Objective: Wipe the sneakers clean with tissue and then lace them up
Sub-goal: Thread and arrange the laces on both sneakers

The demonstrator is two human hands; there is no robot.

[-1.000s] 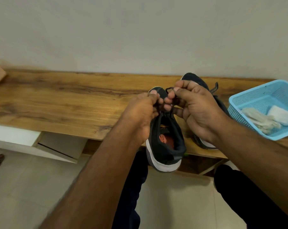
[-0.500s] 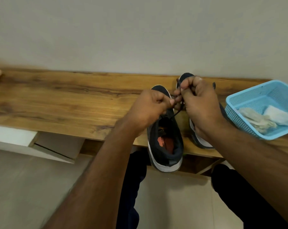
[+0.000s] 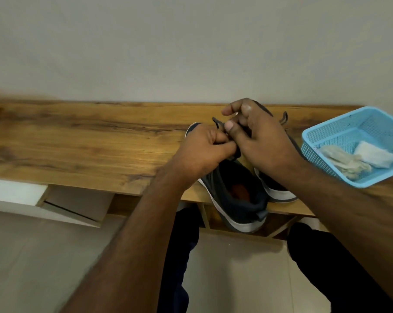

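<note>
Two dark sneakers with white soles sit on the wooden bench. The near sneaker has its heel hanging over the front edge and an orange insole showing. The second sneaker lies behind my right wrist, mostly hidden. My left hand is curled over the near sneaker's tongue, pinching the dark lace. My right hand pinches the same lace between thumb and fingers just above, its other fingers raised. A lace loop of the far sneaker sticks up behind.
A light blue mesh basket stands at the bench's right end, holding a used crumpled tissue and a clean white folded one. A wall runs behind the bench. My knees and tiled floor lie below.
Both hands have kept working the lace over the near sneaker. My right hand has lifted its fingers and moved slightly back; a lace end now pokes out to the left.
</note>
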